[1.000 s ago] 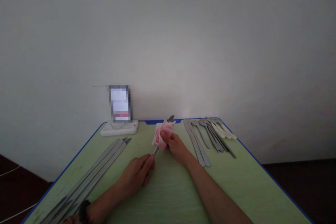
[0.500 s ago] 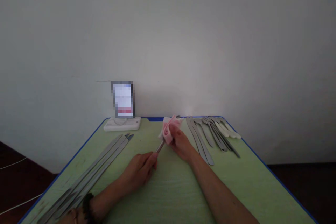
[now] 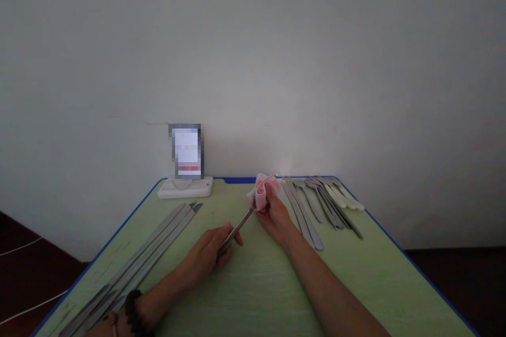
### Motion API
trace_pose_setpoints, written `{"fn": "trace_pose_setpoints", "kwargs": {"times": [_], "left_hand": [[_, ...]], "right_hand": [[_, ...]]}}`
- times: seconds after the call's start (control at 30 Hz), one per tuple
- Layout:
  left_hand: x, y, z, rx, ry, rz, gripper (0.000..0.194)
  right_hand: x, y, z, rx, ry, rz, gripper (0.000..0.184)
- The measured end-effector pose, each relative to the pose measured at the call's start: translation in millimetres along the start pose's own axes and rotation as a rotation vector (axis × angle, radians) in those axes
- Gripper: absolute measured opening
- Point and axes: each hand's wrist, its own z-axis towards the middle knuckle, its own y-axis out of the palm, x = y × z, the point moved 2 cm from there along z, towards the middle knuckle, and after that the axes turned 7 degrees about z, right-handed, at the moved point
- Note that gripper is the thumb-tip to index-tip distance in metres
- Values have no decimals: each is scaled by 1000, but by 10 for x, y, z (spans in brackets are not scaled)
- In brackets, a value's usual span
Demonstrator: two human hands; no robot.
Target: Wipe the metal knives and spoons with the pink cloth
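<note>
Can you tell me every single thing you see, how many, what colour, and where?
Wall: one, grey-white, behind
Floor: one, dark, both sides
Cords: two, white, lower left
Table: one, green with blue edge, middle
Screen: one, mostly pale, back left, blurred
Box: one, white, below the screen
Knives: several, silvery, table's left
Flat cutlery: two, silvery, right
Spoons: several, silvery, farther right
Handles: several, white, far right
Cloth: one, pink-white, centre
Utensil: one, silvery, into the cloth
Bracelet: one, black, left wrist
Left hand: one, bare, holding the utensil
Right hand: one, bare, holding the cloth
</note>
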Motion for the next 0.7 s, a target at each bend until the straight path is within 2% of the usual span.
{"fn": "trace_pose_setpoints", "kwargs": {"times": [0.2,0.47,0.7], "left_hand": [[-12,-5,21,-7,-22,6,50],[-44,12,24,101,18,81,40],[-9,2,13,151,19,174,37]], "right_hand": [[-60,-36,24,40,-23,67,31],[38,44,-77,-200,58,-240,35],[30,55,-97,-224,88,-259,33]]}}
